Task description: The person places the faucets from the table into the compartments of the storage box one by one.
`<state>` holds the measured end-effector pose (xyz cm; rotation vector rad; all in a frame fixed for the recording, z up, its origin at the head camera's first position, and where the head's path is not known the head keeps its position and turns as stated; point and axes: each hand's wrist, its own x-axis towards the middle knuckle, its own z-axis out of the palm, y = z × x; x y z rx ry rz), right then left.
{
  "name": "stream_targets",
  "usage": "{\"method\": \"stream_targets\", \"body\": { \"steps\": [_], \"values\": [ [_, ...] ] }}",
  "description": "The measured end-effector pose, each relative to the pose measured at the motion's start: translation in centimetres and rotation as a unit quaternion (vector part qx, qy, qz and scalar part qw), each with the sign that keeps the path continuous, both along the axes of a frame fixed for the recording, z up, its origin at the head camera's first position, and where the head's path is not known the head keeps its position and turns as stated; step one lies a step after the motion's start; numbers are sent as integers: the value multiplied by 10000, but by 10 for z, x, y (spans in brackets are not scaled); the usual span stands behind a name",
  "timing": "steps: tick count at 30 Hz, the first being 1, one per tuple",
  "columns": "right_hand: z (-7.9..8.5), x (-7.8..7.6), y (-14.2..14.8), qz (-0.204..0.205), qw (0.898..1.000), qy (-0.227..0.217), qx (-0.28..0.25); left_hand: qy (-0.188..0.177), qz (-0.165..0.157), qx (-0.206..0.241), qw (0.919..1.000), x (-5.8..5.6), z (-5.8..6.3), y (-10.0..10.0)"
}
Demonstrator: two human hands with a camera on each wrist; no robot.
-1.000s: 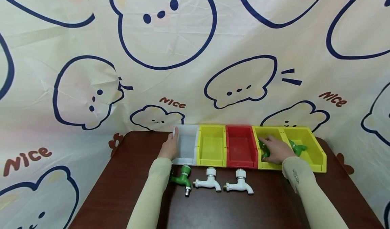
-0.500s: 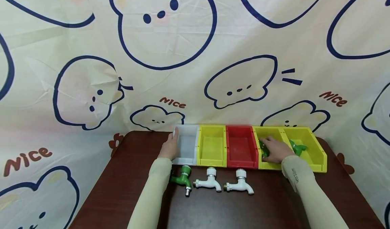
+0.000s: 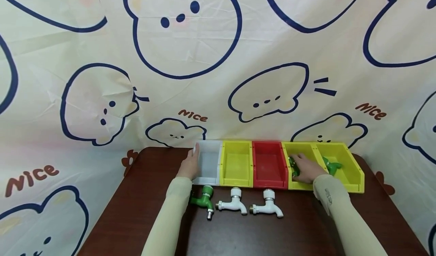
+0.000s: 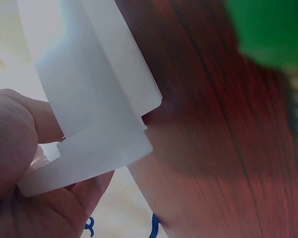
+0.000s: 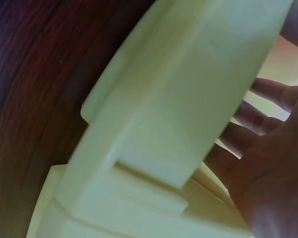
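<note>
My left hand [image 3: 190, 165] pinches the left wall of a white bin [image 3: 208, 144]. The left wrist view shows the thumb and fingers [image 4: 20, 163] on either side of that white bin's rim [image 4: 99, 114]. My right hand [image 3: 306, 169] reaches into the fourth bin, a yellow bin [image 3: 301, 147], with fingers curled over a green tap [image 3: 293, 169] lying in it. The right wrist view shows that yellow bin's front wall [image 5: 188, 99] close up, with my right hand's palm and fingers [image 5: 273, 168] behind it.
A row of bins sits at the back of the brown table [image 3: 238, 233]: white, yellow [image 3: 236, 161], red [image 3: 269, 163] and two more yellow. The end bin [image 3: 352, 174] holds another green tap [image 3: 331, 166]. In front lie a green tap [image 3: 203, 200] and two white taps [image 3: 233, 203] [image 3: 267, 206].
My right hand's fingers have drawn in over the green tap in the fourth bin. The left hand has stayed on the white bin.
</note>
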<state>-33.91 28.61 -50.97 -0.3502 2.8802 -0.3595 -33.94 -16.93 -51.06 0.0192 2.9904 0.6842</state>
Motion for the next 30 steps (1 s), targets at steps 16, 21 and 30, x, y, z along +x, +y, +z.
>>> {"method": "stream_targets", "body": {
  "steps": [16, 21, 30],
  "values": [
    [2, 2, 0, 123, 9998, 133, -24, -81, 45, 17, 10000, 2, 3, 1],
    [0, -1, 1, 119, 9997, 167, -90, -73, 46, -45, 10000, 1, 2, 1],
    [2, -2, 5, -35, 9993, 4, -363, -131, -3, -57, 9999, 0, 2, 1]
  ]
}}
